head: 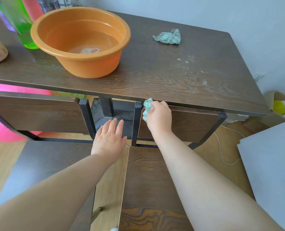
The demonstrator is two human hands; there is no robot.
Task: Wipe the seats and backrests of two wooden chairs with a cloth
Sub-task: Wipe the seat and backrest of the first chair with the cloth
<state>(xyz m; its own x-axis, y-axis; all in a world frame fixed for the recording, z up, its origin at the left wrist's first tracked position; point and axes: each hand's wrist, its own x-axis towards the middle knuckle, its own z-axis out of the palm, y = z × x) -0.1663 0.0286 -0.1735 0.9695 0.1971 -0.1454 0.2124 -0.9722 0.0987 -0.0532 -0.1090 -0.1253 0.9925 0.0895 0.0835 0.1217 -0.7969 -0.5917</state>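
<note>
Right hand [158, 118] gripping cloth [147, 108] against backrest [191, 125], cloth partly hidden, left hand [109, 139] spread, empty

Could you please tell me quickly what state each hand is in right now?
Left hand: open, fingers straight, holding nothing.
Right hand: closed around the green cloth, at the top corner of the right chair's backrest.

The tabletop [163, 75] is dark brown woodgrain, like both chair backrests [185, 124]. An orange basin [81, 64] holds a pale sticker. Both cloths [169, 37] are mottled teal-green. The bottle [24, 25] is bright green.
</note>
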